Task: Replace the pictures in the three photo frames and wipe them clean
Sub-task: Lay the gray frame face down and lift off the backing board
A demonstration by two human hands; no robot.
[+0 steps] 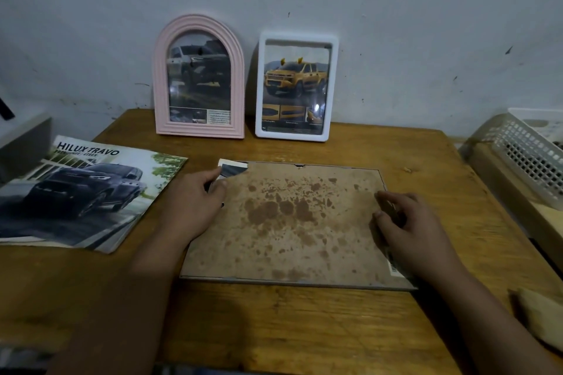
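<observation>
A large flat frame (289, 222) lies face down on the wooden table (274, 323), its stained brown backing board up. A picture corner (233, 168) sticks out at its far left corner. My left hand (195, 204) pinches that corner area at the frame's left edge. My right hand (408, 228) rests with curled fingers on the frame's right edge. A pink arched frame (199, 77) and a white rectangular frame (296, 86) stand against the wall, each holding a truck picture.
A car brochure (82, 192) lies at the table's left. A white perforated basket (530, 155) sits on a box at the right. A beige cloth (539, 316) lies at the near right edge.
</observation>
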